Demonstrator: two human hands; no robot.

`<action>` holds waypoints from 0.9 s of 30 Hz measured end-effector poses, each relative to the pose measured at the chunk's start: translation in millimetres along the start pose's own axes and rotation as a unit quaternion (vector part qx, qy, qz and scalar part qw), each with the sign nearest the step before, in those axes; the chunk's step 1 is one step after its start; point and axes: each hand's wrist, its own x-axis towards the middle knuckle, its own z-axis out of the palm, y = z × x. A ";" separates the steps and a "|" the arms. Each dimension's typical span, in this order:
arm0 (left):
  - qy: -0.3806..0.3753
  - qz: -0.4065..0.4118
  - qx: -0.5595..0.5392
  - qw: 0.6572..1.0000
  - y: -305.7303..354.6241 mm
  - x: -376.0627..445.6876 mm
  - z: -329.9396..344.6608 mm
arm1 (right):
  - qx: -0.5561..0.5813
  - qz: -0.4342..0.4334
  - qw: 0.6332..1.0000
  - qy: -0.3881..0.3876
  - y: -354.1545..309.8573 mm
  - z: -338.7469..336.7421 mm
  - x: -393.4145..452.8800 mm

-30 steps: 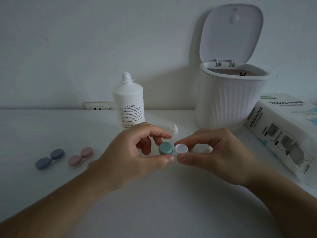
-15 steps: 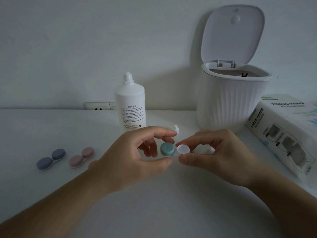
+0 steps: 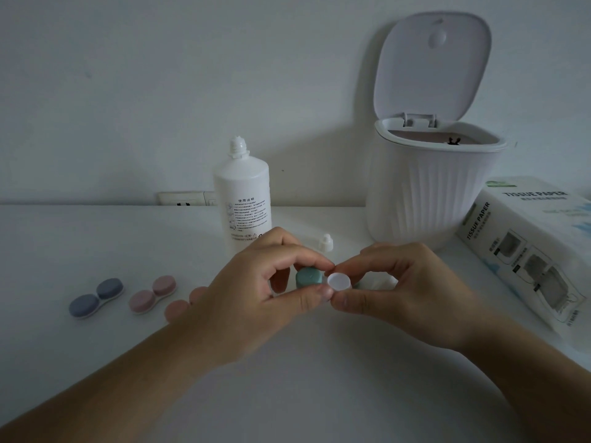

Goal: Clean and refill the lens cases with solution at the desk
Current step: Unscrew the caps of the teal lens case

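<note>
Teal round plastic lens case (image 3: 307, 277) lifted slightly since half-second ago; my left hand (image 3: 256, 292) pinches its capped side, right hand (image 3: 403, 289) pinches open white well (image 3: 339, 280), above desk middle.

We see both forearms reaching in from the bottom corners, hands meeting mid-frame above the counter. Our left hand (image 3: 256, 289) has thumb and index curled into a pinch, the other fingers (image 3: 179, 310) tucked lower. Our right hand (image 3: 412, 292) mirrors it, thumb and index pinching, fingertips of both hands nearly touching.
</note>
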 end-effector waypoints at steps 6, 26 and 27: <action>-0.030 -0.014 0.000 0.999 0.9 -0.4 -7.1 | -0.001 0.005 1.000 0.004 1.1 -0.9 -0.4; 0.062 -0.056 -0.136 0.987 -1.8 2.3 -10.0 | 0.008 0.021 1.000 0.013 -0.3 -1.4 -1.8; 0.064 -0.051 -0.138 0.987 -1.4 2.5 -10.4 | 0.009 0.020 1.000 0.013 -0.5 -1.7 -1.6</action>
